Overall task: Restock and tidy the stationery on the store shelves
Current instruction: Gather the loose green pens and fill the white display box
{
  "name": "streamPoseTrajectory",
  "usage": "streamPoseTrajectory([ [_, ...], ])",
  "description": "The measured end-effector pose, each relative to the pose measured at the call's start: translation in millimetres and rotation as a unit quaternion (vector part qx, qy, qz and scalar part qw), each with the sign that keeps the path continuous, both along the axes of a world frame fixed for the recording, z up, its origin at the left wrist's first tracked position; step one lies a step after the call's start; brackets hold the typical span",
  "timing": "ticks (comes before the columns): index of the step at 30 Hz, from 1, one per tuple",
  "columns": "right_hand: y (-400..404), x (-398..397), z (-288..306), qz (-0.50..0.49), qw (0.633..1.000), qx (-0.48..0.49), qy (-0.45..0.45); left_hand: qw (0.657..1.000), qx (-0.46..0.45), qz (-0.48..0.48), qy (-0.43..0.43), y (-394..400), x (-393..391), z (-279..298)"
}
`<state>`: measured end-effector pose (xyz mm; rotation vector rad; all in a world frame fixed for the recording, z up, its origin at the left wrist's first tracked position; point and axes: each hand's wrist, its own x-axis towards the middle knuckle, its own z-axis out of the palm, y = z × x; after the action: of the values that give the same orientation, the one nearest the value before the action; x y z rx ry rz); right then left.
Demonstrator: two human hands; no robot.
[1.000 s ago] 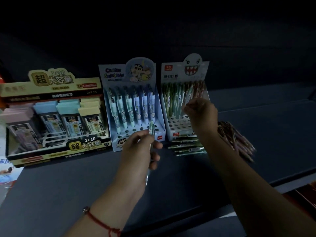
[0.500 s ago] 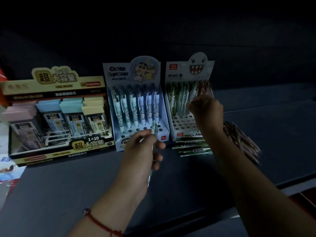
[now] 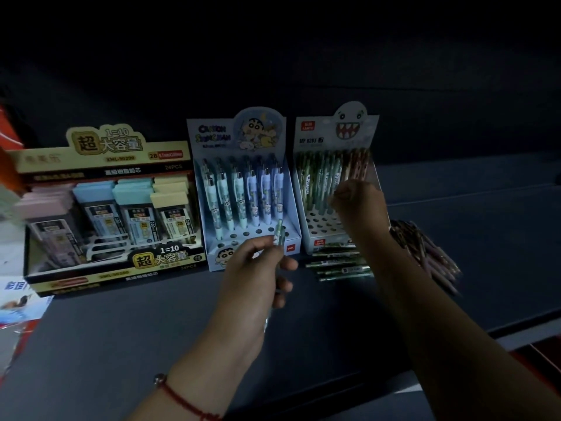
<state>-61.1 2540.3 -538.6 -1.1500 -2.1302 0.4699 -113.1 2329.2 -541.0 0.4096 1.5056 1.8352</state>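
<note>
My left hand (image 3: 255,278) grips a green pen (image 3: 278,232) upright, just in front of the blue cartoon pen box (image 3: 243,135). My right hand (image 3: 358,205) reaches into the white ghost-face display box (image 3: 337,132). Its fingers are curled on one of the green pens (image 3: 315,183) standing in the back rows. The box's front holes are bare. Several loose green pens (image 3: 340,264) lie on the shelf before that box, and a pile of brownish pens (image 3: 425,253) lies to its right.
A wide display box of lead refill cases (image 3: 106,208) stands at the left. Printed packets (image 3: 18,302) lie at the far left edge. The dark grey shelf (image 3: 121,344) extends toward me and on to the right of the pen pile. The lighting is dim.
Both hands hold nearly the same places as a second ago. Only the camera view has shifted slightly.
</note>
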Motion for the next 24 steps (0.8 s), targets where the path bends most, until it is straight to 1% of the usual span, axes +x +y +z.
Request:
streamPoseTrajectory([
  [2, 3, 0, -2, -0.002, 1.000, -0.014, -0.011, 1.000, 0.000, -0.005, 0.001, 0, 2, -2],
  [10, -6, 7, -1, 0.009, 0.999, -0.024, 0.023, 1.000, 0.009, -0.017, 0.010, 0, 0, -2],
  [13, -30, 22, 12, 0.038, 0.996, -0.019, 0.073, 0.999, 0.025, -0.026, 0.032, -2, 2, 1],
  [14, -37, 27, 15, 0.056, 0.994, -0.042, 0.089, 0.998, 0.026, -0.030, 0.046, -3, 2, 1],
  [15, -45, 32, 18, 0.085, 0.988, -0.089, 0.096, 0.998, 0.024, -0.032, 0.057, -5, 1, 2],
  [16, -54, 35, 21, 0.123, 0.975, -0.163, 0.091, 0.997, 0.022, -0.033, 0.064, -7, 1, 3],
  [18, -73, 43, 26, 0.199, 0.924, -0.321, 0.056, 0.997, 0.015, -0.029, 0.065, -11, 1, 4],
  [19, -83, 46, 27, 0.229, 0.898, -0.374, 0.033, 0.998, 0.015, -0.021, 0.059, -13, 1, 4],
  [20, -93, 50, 29, 0.253, 0.878, -0.405, 0.019, 0.998, 0.018, -0.014, 0.051, -16, 2, 6],
  [22, -113, 58, 32, 0.293, 0.851, -0.436, 0.025, 0.999, 0.034, -0.006, 0.042, -22, 6, 10],
  [24, -128, 65, 33, 0.311, 0.846, -0.430, 0.050, 0.998, 0.046, -0.002, 0.040, -28, 12, 14],
])
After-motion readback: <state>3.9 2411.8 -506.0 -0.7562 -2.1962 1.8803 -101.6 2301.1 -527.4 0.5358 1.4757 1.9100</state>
